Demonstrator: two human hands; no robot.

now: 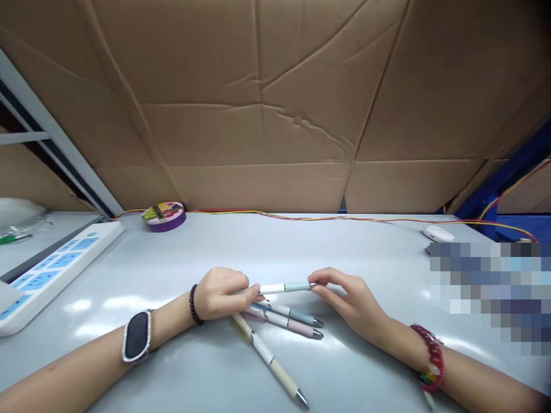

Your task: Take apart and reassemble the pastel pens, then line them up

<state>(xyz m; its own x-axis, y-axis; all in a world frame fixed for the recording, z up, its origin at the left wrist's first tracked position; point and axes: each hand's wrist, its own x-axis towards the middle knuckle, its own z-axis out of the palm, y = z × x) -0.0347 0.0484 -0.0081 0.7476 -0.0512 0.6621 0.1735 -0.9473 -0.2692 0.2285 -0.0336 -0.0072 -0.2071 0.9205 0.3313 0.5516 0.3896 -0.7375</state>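
A white and pale green pen (284, 288) is stretched level between my two hands, just above the table. My left hand (226, 293) is closed round its left end, which the fingers hide. At the silver tip, the thumb and fingers of my right hand (348, 295) pinch it. Below lie a white and teal pen (293, 312) and a white and pink pen (288, 324), close together, their left ends partly under my left hand. A cream and white pen (275, 367) slants toward the front edge, tip at the lower right.
On the left lies a white power strip (60, 269) with blue sockets. A round purple tin (164, 218) and red and yellow wires (301, 218) run along the back, before a cardboard wall (258, 132). A white mouse (438, 233) sits back right, near a blurred-out patch.
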